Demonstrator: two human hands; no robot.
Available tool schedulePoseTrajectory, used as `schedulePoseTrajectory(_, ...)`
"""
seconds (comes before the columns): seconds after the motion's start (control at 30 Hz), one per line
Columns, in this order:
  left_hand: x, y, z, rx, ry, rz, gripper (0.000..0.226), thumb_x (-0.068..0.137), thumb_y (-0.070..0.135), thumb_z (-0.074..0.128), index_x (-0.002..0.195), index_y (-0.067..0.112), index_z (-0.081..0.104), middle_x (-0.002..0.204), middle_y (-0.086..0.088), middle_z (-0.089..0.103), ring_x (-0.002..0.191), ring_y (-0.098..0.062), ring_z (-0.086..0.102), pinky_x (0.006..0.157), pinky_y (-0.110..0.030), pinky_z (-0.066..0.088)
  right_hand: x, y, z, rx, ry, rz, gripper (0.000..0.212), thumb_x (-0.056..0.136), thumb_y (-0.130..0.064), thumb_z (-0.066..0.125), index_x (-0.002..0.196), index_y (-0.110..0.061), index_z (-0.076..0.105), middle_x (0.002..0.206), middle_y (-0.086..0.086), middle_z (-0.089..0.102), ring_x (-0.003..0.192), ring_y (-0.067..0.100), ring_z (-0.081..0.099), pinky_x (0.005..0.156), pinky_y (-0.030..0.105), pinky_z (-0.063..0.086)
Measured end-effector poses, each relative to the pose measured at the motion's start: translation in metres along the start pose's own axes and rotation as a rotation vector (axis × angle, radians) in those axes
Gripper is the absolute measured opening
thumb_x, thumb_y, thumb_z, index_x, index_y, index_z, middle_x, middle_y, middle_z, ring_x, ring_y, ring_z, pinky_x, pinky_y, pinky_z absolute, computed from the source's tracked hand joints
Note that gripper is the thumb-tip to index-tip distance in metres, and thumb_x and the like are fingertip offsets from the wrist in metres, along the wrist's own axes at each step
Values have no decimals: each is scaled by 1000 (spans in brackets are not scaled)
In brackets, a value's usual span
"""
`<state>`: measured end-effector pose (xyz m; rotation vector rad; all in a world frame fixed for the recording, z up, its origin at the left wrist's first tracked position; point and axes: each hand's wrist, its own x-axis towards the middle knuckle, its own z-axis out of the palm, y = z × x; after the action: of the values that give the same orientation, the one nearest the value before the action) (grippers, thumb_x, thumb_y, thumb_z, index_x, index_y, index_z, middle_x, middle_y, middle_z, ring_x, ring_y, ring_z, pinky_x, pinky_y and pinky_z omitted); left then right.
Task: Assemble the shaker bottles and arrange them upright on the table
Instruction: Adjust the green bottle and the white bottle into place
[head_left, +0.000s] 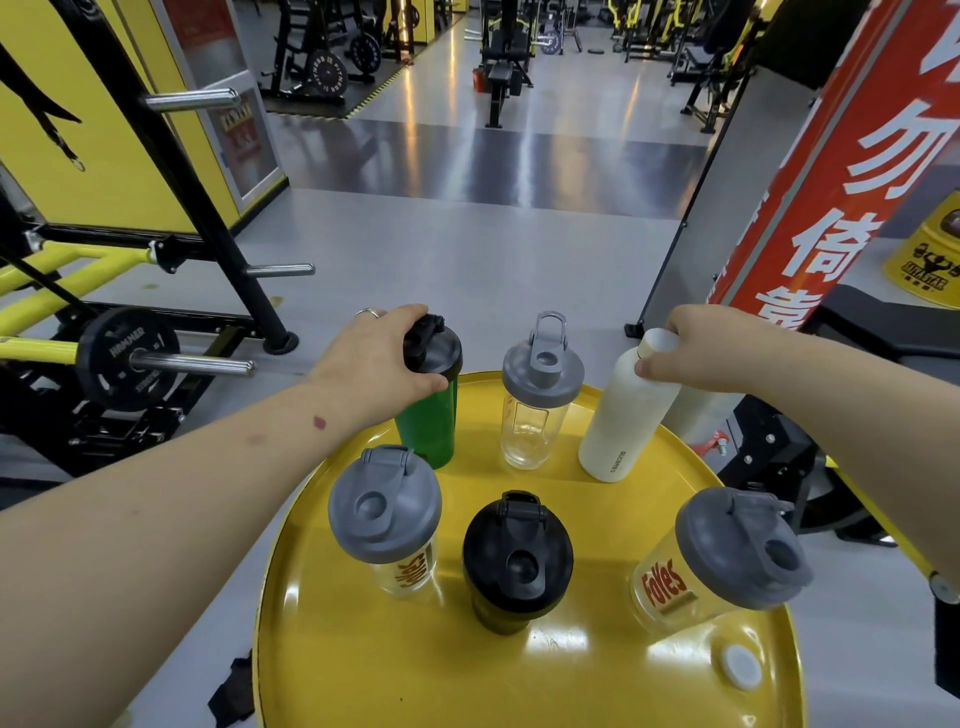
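Several bottles stand upright on a round yellow table (524, 670). My left hand (379, 358) grips the black lid of a green shaker (428, 426) at the back left. My right hand (696, 348) holds the cap end of a white bottle (628, 415) at the back right. Between them stands a clear shaker with a grey lid and raised loop (540, 395). In the front row are a clear grey-lidded shaker with orange print (387, 514), a black-lidded dark shaker (517, 561) and a clear grey-lidded shaker with red print (722, 561).
A small white disc (742, 666) lies on the table's front right. A weight rack with a black plate (127, 358) and bars stands to the left. A red banner (841, 171) and a black bench (883, 322) are on the right. Grey gym floor lies beyond.
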<state>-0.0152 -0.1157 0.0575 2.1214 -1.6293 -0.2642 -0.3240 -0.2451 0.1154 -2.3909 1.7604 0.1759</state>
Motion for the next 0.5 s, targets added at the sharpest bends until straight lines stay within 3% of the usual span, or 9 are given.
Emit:
schedulePoseTrajectory(0.1,0,0,1,-24,-5,-6,93,71,49,85,151,28,42,138,-8,55,128,-25,50,103,-35,43,-6,-10,-8,-41,97,-71,72,90,-62,63,141,-13,50,124,11,66,105,31,65,80,38,55)
schedulePoseTrajectory(0.17,1,-1,1,-31,-12,-6,94,69,49,86,150,29,42,138,-8,54,127,-25,50,102,-34,44,-11,-26,-12,-1,198,-258,80,89,-61,63,153,-18,41,148,10,56,130,33,56,102,45,50)
schedulePoseTrajectory(0.23,2,-2,-1,-38,-22,-15,96,68,49,87,150,30,41,137,-7,55,126,-24,52,99,-34,45,-15,-49,-13,49,160,-410,90,85,-65,65,158,-25,32,157,5,48,140,30,47,113,48,42)
schedulePoseTrajectory(0.33,2,-2,-3,-23,-48,-18,105,62,45,91,151,30,38,138,-6,57,128,-25,51,101,-36,46,-11,-80,0,-109,45,-469,109,74,-76,66,161,-29,21,151,7,52,137,33,49,119,52,31)
schedulePoseTrajectory(0.4,1,-1,-2,2,-50,-13,108,60,42,93,152,29,37,139,-7,57,130,-26,51,103,-38,46,-5,-91,10,-238,25,-443,109,72,-77,68,159,-29,22,141,7,57,131,32,53,120,55,24)
schedulePoseTrajectory(0.47,0,-2,-1,0,-34,-9,108,61,42,93,152,28,38,138,-7,58,130,-27,50,103,-38,45,-1,-96,17,-265,15,-417,93,75,-69,73,150,-28,37,131,5,60,120,29,57,112,52,33)
schedulePoseTrajectory(0.5,0,-1,0,-4,-24,-9,107,61,43,93,152,27,38,138,-7,58,130,-27,50,102,-38,45,0,-97,21,-262,18,-414,83,77,-62,75,145,-27,44,125,3,62,110,27,58,101,46,41)
